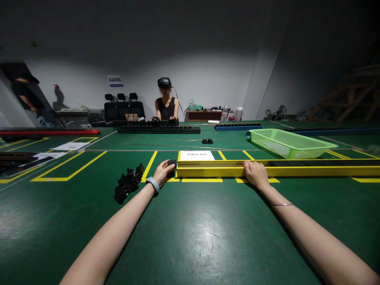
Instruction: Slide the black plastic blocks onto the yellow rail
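A long yellow rail (208, 171) with a dark channel lies across the green table, its left end in front of me. My left hand (162, 173) pinches a small black block (171, 162) right at that end; whether the block enters the channel I cannot tell. Farther along, my right hand (255, 173) is closed over the rail, fingers curled round its near wall. Left of my left hand rests a heap of black parts (128, 183). Behind the rail's left end lies a white paper label (196, 155) with printed characters.
A light green basket (291, 144) stands behind the rail at the right. Two small black parts (207, 141) lie mid-table near thin rods. Across the table, a person (166, 103) in a headset handles a black rail (158, 129). Yellow tape marks the tabletop (190, 229).
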Tool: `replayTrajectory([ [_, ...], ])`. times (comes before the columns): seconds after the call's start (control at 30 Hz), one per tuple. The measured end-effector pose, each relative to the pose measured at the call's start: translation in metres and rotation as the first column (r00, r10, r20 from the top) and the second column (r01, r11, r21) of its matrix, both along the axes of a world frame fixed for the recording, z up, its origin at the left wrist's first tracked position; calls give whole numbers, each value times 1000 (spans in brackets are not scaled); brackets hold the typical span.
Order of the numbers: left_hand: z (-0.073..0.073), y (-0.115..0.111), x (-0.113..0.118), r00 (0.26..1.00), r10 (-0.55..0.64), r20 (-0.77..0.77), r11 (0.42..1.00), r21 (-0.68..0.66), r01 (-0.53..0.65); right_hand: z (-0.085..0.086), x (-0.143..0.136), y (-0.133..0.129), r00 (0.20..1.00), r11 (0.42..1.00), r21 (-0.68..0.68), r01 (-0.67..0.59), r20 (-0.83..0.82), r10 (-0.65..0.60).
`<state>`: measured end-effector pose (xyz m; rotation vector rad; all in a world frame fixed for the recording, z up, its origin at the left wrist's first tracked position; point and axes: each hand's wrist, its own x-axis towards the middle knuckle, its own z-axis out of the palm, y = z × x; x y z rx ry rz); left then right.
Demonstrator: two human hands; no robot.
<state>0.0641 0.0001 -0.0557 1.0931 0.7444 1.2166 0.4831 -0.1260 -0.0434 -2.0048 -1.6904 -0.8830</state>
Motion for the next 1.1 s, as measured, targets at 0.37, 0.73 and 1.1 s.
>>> replayTrajectory([
  [0.37,2,0,0,1000,-23,-16,1000,16,23,-1,1,1,1000,1000,-7,11,11,-11],
  [0.73,3,0,0,1000,-16,-14,1000,8,16,0,0,0,1000,1000,-6,-4,-15,4],
  [1.1,1,1,-1,999,-30,-21,999,9,31,0,0,0,1000,1000,-5,-2,-10,2],
])
